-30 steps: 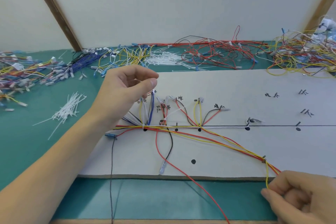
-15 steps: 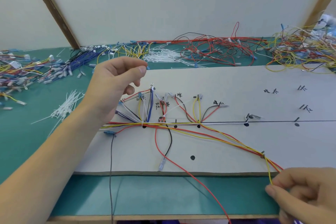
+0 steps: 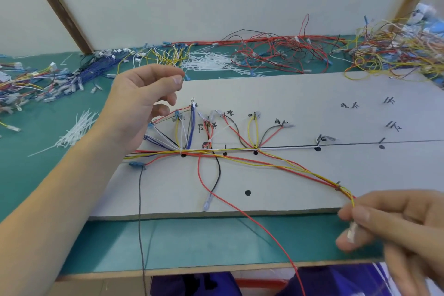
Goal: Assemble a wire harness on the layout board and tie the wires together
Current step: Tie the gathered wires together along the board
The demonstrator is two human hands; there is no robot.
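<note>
The grey layout board (image 3: 300, 94) lies on the green table, marked with a black line, dots and handwritten labels. A wire harness (image 3: 211, 149) of red, yellow, blue, white and black wires fans out from the board's left part. My left hand (image 3: 141, 103) hovers above the fan's left side with fingers loosely curled and nothing in it. My right hand (image 3: 394, 230) is at the lower right, off the board's front edge. It pinches the ends of the yellow and red wires (image 3: 312, 173) and a clear terminal. A loose red wire (image 3: 259, 221) runs off the table's front edge.
White cable ties lie in a small heap (image 3: 74, 130) at the left and a bigger one (image 3: 211, 62) at the back. Piles of spare wires line the back: blue (image 3: 79, 74), red (image 3: 271, 53), yellow-orange (image 3: 394, 53). A black wire (image 3: 140, 223) hangs over the front edge.
My left hand let go of the wire tips at the fan and rose a little. My right hand slid along the yellow and red wires to their ends and lifted.
</note>
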